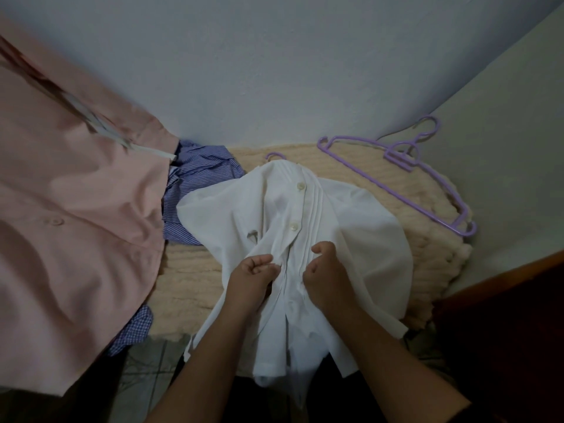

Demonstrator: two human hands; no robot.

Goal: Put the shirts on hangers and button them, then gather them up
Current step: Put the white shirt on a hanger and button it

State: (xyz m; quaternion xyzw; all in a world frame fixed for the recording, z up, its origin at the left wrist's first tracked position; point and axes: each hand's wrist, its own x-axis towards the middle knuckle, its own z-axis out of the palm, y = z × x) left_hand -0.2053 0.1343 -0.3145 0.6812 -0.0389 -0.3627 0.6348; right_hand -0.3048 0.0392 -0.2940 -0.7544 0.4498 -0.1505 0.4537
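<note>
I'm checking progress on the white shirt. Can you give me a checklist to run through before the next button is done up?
1. White shirt on a hanger: ok, a purple hook shows at its collar.
2. Top two buttons fastened: ok.
3. Left hand grip on the placket: ok, pinching it.
4. Right hand grip on the other edge: ok.
5. Next button lined up with its hole: cannot tell, hidden by fingers.
6. Spare hangers nearby: ok.

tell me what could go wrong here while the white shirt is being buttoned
1. Both hands, left hand and right hand, bunch the white shirt placket, so a button might go into the wrong hole.
2. The shirt's hem hangs over the cream blanket edge; tugging could slide it off its purple hanger.
</note>
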